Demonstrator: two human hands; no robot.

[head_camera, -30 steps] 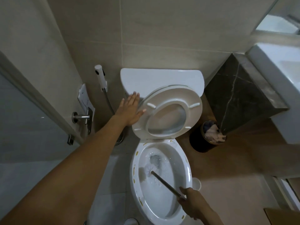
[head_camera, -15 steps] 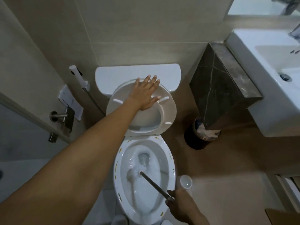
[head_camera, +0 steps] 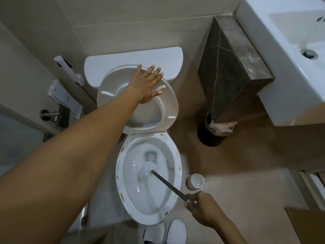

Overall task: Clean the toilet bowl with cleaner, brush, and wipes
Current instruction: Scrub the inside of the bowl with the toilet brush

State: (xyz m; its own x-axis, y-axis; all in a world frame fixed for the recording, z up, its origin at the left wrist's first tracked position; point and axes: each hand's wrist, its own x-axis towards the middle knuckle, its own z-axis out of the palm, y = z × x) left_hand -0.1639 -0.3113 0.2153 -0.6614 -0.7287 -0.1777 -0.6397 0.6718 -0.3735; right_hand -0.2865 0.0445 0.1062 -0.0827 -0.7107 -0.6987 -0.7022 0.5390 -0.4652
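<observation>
Left hand (head_camera: 146,85) lies flat, fingers straight and spread, palm pressed on the underside of the raised seat (head_camera: 163,110); the seat is a smooth white plastic ring with small raised bumpers, tilted back toward the tank (head_camera: 109,62). Right hand (head_camera: 202,206) is curled round the end of the brush handle (head_camera: 168,184), a thin dark grey rod running diagonally up-left into the bowl. Brush head (head_camera: 146,169): white, round, bristly, sitting low in the toilet bowl (head_camera: 149,176) just below the drain opening. Bowl: glossy white ceramic, oval, wet inside with pale foam on the walls; yellowish dashes spaced round the rim.

Brush holder (head_camera: 195,181), a small white cylinder cup, stands on the floor just beside the bowl's right edge. Dark round bin (head_camera: 213,136) with crumpled paper inside sits under a dark veined stone pillar (head_camera: 226,67). White sink (head_camera: 290,55) at right. Spray nozzle (head_camera: 67,70) hangs on the tiled wall left of the tank. Floor: beige tiles.
</observation>
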